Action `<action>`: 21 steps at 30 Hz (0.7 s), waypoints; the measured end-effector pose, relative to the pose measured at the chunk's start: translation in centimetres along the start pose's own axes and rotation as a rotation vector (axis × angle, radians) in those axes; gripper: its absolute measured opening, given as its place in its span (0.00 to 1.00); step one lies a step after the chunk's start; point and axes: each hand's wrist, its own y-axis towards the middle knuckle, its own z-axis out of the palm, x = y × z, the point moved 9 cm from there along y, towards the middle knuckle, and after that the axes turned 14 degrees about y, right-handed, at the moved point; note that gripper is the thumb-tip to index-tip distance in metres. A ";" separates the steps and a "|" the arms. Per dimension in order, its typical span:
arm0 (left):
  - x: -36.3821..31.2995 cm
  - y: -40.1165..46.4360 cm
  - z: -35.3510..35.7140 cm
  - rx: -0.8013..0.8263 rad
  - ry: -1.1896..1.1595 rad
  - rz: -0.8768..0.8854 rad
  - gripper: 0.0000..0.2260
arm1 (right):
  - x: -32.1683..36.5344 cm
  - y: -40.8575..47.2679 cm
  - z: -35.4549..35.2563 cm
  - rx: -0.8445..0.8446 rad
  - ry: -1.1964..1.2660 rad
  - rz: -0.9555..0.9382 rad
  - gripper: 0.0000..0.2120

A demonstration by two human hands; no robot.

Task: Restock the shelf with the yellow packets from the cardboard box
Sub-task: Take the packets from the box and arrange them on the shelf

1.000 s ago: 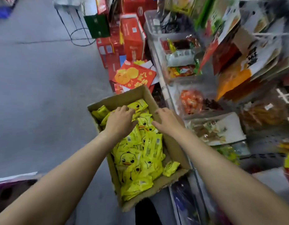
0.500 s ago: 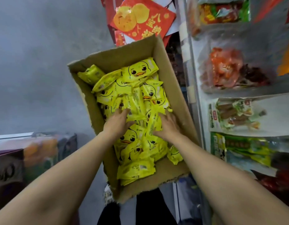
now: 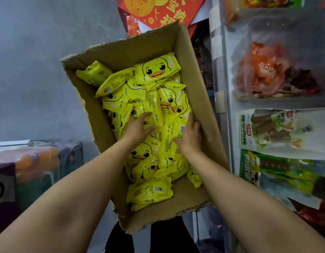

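An open cardboard box point(image 3: 121, 48) sits in front of me on the floor, beside the shelf point(image 3: 219, 92). Inside is a loose pile of several yellow packets point(image 3: 158, 70) printed with duck faces. Both my hands are inside the box, on the middle of the pile. My left hand point(image 3: 138, 128) lies on top of the packets with its fingers spread and fairly straight. My right hand point(image 3: 190, 136) is against the pile's right side near the box wall, fingers pointing along the packets and thumb lying on a packet with a barcode. No packet is lifted.
The shelf on the right holds orange-red snack bags point(image 3: 263, 70), white sausage packs point(image 3: 274, 128) and green packs point(image 3: 278, 168). Red gift boxes point(image 3: 158, 11) stand beyond the cardboard box. Blurred packaged goods point(image 3: 30, 161) sit at the left, with grey floor point(image 3: 39, 70) behind them.
My view has dropped closer to the box. Both hands have gone from the far end of the pile to its middle and settled onto the packets, the right one moving against the pile's right side.
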 end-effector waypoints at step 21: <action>1.7 -6.6 -2.1 -0.221 -0.040 0.046 0.32 | 2.7 -3.9 0.4 0.106 0.026 -0.149 0.25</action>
